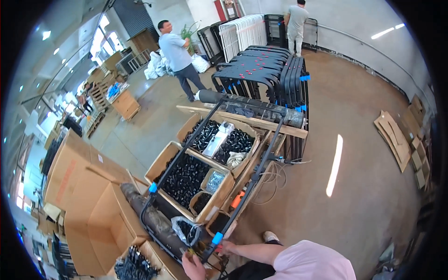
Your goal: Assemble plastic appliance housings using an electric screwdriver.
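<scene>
The left hand [193,268] reaches up, fingers bent by the black tubular frame's [186,146] near end; what they grip is unclear. The frame spans wrapped rollers [161,220] above cartons [219,199]. The right hand [227,248] sits beside its blue-taped bar, finger closure indistinct. Brown floor [359,186] and white wall [364,21] extend rightward.

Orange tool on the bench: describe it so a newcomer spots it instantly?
Find the black tubular frame stretching away from the hands. Between its right rail and the near cardboard box of small black parts lies the tool. It's slim and bright orange, unlike the black and brown around it.
</scene>
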`<action>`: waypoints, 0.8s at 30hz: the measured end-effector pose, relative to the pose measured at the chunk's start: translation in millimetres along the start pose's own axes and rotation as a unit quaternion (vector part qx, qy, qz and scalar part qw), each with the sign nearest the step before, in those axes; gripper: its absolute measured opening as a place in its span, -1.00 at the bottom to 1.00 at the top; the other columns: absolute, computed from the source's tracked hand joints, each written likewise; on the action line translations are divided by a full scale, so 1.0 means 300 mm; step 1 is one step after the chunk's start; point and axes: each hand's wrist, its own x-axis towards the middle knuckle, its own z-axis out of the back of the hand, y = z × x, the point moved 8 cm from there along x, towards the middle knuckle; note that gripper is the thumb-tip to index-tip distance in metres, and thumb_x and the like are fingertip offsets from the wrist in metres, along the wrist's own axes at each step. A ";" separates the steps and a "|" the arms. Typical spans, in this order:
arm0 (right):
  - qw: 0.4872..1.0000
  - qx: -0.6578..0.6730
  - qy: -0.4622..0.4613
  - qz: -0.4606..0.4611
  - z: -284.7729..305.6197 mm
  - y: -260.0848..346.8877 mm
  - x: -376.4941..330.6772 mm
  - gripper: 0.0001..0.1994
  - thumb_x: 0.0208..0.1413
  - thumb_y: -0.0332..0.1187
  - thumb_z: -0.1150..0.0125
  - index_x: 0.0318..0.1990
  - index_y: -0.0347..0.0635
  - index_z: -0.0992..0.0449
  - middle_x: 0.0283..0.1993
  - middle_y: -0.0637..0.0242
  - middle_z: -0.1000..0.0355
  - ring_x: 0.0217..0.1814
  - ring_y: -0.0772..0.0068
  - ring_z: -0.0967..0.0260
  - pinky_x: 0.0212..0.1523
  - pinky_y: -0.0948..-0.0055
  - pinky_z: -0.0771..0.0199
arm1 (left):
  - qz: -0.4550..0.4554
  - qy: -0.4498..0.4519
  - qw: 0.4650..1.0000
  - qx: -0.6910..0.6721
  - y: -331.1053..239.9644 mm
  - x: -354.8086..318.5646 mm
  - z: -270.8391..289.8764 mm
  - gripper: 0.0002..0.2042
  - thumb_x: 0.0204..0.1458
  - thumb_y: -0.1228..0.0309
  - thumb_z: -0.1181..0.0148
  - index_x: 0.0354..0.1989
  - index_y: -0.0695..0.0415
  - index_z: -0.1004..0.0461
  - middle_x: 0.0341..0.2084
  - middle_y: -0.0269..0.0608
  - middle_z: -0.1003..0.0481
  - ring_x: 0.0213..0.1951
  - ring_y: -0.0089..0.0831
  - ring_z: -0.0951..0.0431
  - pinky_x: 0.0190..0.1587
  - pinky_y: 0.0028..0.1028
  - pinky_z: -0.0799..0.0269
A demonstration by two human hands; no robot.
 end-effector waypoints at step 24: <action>0.962 0.141 -0.227 -0.048 1.219 -0.090 -0.693 -0.77 0.12 -0.19 -0.38 -0.23 -0.16 -0.71 -0.31 0.29 -0.64 -0.33 0.43 -0.58 -0.42 0.42 -0.58 | -0.056 0.382 0.883 0.267 -0.127 0.008 -0.279 -0.08 0.22 -0.16 -0.25 0.59 0.10 -0.02 0.48 0.04 -0.22 0.44 0.00 -0.25 0.31 0.01 -0.39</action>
